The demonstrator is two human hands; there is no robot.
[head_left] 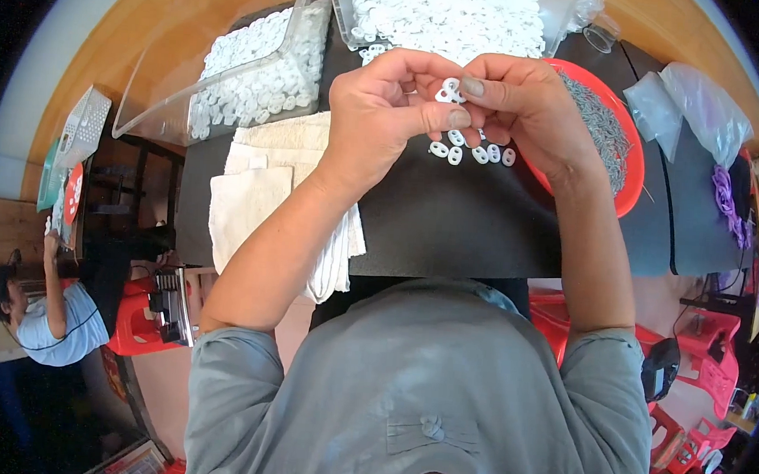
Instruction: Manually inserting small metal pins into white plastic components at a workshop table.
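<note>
My left hand (371, 119) and my right hand (536, 99) meet above the black tabletop. Small white plastic pieces with two holes (449, 91) show between their fingertips. The right thumb presses against these pieces, and the left thumb lies just below them. Both hands are closed in a pinch; how many pieces they hold is partly hidden by the fingers. Under the hands, several loose white two-hole pieces (455, 156) lie scattered on the tabletop (458, 224).
Beyond my hands stands a clear bin (337, 13) heaped with white pieces. Another clear bin (180, 94) sits left, beside folded cream cloths (251, 199). At right are a red basin (634, 170) of thin grey metal parts (604, 120) and plastic bags (705, 105). A person (66, 322) works far left.
</note>
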